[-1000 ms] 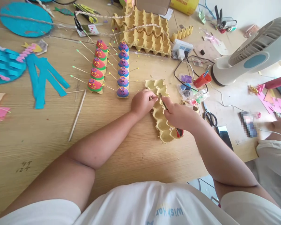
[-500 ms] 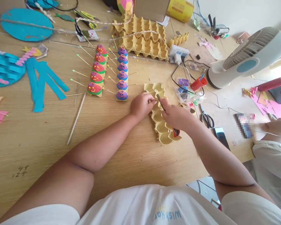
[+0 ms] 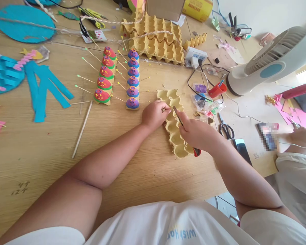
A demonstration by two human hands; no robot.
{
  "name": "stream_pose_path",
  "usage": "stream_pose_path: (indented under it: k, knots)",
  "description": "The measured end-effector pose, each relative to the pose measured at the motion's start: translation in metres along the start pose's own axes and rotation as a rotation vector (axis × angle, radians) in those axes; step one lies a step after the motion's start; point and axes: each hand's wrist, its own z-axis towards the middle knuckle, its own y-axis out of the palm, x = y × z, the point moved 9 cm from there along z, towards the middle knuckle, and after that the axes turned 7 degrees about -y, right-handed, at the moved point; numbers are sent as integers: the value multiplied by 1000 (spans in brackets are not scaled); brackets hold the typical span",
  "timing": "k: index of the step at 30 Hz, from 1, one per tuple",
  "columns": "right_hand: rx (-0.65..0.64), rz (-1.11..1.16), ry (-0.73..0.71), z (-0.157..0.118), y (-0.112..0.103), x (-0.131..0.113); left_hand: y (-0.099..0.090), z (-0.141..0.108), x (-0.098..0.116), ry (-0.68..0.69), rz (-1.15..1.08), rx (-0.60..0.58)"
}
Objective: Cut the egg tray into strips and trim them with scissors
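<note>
A two-row strip of yellow egg carton (image 3: 179, 134) lies on the table in front of me. My left hand (image 3: 155, 114) is closed at its left edge, fingertips pinching the carton near its upper part; the exact spot is hidden. My right hand (image 3: 195, 132) grips a utility knife (image 3: 179, 116) over the strip. Its metal blade points up and left towards the left fingertips, and a red end shows below the palm. To the left stand a row of red-and-green painted carton caterpillars (image 3: 102, 96) and a blue-purple row (image 3: 132, 102), both with pins stuck in.
More egg carton (image 3: 155, 44) sits at the back. On the right are a white fan (image 3: 267, 68), a red cup (image 3: 217, 90), scissors (image 3: 226, 130) and a phone (image 3: 241, 149). A wooden stick (image 3: 82, 131) and blue strips (image 3: 42, 93) lie left. Another person's hand (image 3: 303, 136) is far right.
My right hand with the knife has drawn slightly right and down, away from my left fingertips. My left hand stays in nearly the same place on the carton.
</note>
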Motion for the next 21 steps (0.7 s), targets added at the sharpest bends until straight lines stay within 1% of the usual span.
stream_pose_path:
  k: [5,11,15,18,21]
  knots:
    - [-19,-27,0,-10,6,0,-1,0,0,-3,-4,5]
    - [-49,-57,-4,-13,6,0,-1,0,0,-7,-18,6]
    - [-61,-67,-4,-14,0,5,-1,0,0,1,-20,2]
    - [-58,-24,-36,-15,-6,13,-1,0,1,4,-17,6]
    - [-9,29,-67,-14,-12,19,-2,-1,2,6,-12,18]
